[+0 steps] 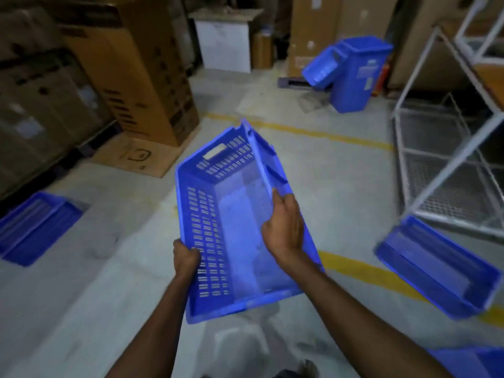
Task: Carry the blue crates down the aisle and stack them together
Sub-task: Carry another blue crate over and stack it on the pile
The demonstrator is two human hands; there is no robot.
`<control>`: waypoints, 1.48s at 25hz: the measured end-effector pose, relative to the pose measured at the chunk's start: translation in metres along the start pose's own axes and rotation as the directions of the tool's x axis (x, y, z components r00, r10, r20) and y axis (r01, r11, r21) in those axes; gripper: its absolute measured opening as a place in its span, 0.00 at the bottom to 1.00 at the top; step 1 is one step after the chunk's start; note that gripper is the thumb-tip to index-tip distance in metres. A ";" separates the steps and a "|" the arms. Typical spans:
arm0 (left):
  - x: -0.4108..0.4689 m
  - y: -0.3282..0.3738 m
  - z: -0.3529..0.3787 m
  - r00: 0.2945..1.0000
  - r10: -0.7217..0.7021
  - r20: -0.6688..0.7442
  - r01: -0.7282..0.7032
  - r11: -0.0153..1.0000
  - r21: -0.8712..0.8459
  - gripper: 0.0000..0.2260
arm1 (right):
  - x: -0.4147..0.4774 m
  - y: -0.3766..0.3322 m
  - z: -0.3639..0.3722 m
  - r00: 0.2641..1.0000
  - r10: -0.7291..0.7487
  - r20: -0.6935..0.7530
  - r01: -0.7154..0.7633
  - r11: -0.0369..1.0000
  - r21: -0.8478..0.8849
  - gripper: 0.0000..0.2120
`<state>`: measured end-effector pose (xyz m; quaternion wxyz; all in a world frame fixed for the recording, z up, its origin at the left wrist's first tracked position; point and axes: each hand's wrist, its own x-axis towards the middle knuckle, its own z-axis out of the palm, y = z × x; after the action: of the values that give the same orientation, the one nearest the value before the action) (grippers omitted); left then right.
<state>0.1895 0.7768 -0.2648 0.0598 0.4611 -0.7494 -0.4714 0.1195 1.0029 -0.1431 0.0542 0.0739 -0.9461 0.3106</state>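
I hold a blue perforated crate (234, 227) in front of me, tilted with its open top facing me and lifted off the floor. My left hand (186, 259) grips its left rim, fingers curled over the edge. My right hand (285, 226) holds the right rim, thumb inside the crate. A second blue crate (436, 266) lies on the floor at the right, and a third blue crate (35, 227) lies at the left. A corner of another blue crate (474, 361) shows at the bottom right.
Tall cardboard boxes (131, 64) stand at the left. A white wire rack (450, 148) stands at the right. A blue bin (357, 75) with a small blue crate (321, 66) leaning on it is at the far end. Yellow floor lines (371, 276) cross the grey floor.
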 end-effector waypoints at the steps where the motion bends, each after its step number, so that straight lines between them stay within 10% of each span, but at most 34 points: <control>1: -0.001 -0.023 -0.027 0.999 -0.031 -0.008 0.031 0.998 -0.054 0.17 | -0.010 -0.033 0.013 0.997 -0.062 0.040 0.062 0.998 -0.013 0.35; 6: 0.033 -0.115 -0.191 0.989 -0.072 -0.132 0.041 0.973 -0.226 0.30 | -0.031 -0.168 0.089 0.936 -0.245 0.254 0.248 0.969 0.019 0.35; 11: 0.034 -0.091 -0.368 0.987 -0.119 -0.108 0.045 0.849 -0.527 0.08 | -0.015 -0.275 0.167 0.812 -0.254 0.525 0.264 0.963 0.056 0.21; 19: 0.094 -0.154 -0.523 0.984 -0.085 -0.159 0.040 0.963 -0.266 0.23 | -0.051 -0.417 0.301 0.671 -0.269 0.691 0.258 0.958 0.122 0.21; 26: 0.222 -0.236 -0.632 0.943 -0.090 -0.320 0.007 0.968 -0.253 0.26 | -0.050 -0.544 0.450 0.723 -0.217 0.656 0.084 0.970 0.227 0.29; 37: 0.421 -0.331 -0.847 0.880 -0.147 -0.452 -0.003 0.949 -0.315 0.25 | -0.095 -0.781 0.636 0.439 -0.227 0.869 0.284 0.953 0.106 0.37</control>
<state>0.6046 -0.1330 -0.1974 0.2923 0.5744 -0.6124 -0.4578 0.3126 0.0127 -0.2140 -0.3853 0.3615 -0.8272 0.1913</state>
